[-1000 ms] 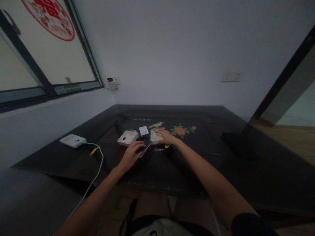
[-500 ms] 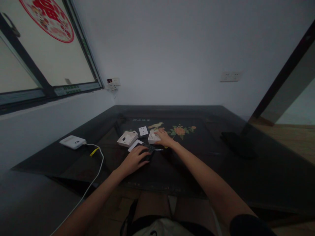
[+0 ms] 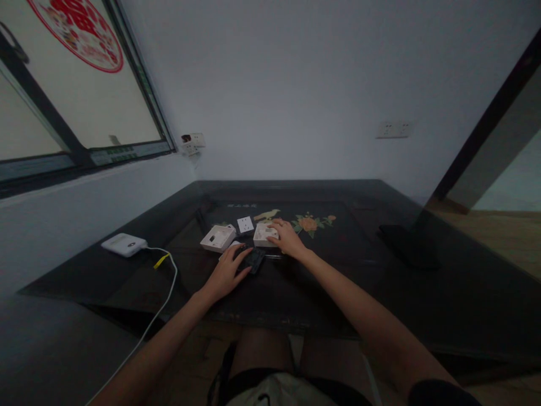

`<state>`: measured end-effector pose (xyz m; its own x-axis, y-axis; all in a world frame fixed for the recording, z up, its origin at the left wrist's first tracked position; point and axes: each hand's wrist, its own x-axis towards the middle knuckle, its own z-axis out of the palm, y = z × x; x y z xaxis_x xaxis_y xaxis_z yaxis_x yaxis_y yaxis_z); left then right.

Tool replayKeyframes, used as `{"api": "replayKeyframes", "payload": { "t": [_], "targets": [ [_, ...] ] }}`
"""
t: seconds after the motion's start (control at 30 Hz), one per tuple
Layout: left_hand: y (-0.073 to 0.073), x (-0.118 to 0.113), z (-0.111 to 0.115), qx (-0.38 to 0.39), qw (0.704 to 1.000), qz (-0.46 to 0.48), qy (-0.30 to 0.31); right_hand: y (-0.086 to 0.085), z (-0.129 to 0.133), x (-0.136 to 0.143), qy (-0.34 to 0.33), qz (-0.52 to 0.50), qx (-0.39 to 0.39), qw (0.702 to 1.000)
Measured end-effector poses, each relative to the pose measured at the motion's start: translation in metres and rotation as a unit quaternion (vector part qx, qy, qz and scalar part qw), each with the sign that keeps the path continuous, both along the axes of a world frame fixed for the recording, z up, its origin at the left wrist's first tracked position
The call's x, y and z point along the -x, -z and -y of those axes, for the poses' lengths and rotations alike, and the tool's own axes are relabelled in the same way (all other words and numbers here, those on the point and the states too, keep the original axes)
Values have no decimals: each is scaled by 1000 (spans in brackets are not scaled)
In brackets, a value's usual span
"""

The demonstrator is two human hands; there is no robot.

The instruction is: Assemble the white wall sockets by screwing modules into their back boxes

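My left hand (image 3: 224, 274) lay flat, fingers spread, on a dark flat device (image 3: 255, 259) at the near middle of the dark surface (image 3: 380, 282). My right hand (image 3: 288, 239), open and loosely curved, rested on a white box (image 3: 262, 234) just beyond it. Another white box (image 3: 217, 238) sat left, a socket plate (image 3: 245, 225) farther back.

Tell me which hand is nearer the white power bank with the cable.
Left. The left hand lies on the table to the right of the white power bank, well apart from it; the right hand is farther right, on a white box.
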<state>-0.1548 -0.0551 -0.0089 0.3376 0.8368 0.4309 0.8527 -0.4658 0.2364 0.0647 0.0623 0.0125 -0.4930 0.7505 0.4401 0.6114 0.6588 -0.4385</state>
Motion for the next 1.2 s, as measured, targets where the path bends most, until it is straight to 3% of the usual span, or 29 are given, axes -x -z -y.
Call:
{"api": "replayKeyframes", "payload": {
  "t": [0.23,0.37,0.5,0.77,0.93,1.1,1.2],
  "targets": [
    [1,4,-1,36,999,-13,5,-3,54,-7,-74,8,-28,997],
    [-1,6,1,31,999,-31,-7,-3,53,-27,-12,16,-28,999],
    [-2,6,1,29,998,-47,-14,5,43,-42,48,93,-16,994],
    [-3,0,-4,29,998,-51,-20,15,48,-41,35,146,-12,989],
    [-4,-1,-3,28,998,-44,-18,10,57,-41,-18,56,3,998],
    [-4,-1,-2,21,999,-26,-16,-10,45,-44,52,-149,46,986],
    [-3,-1,-4,6,999,-12,-31,-25,36,-28,43,-200,30,978]
  ]
}}
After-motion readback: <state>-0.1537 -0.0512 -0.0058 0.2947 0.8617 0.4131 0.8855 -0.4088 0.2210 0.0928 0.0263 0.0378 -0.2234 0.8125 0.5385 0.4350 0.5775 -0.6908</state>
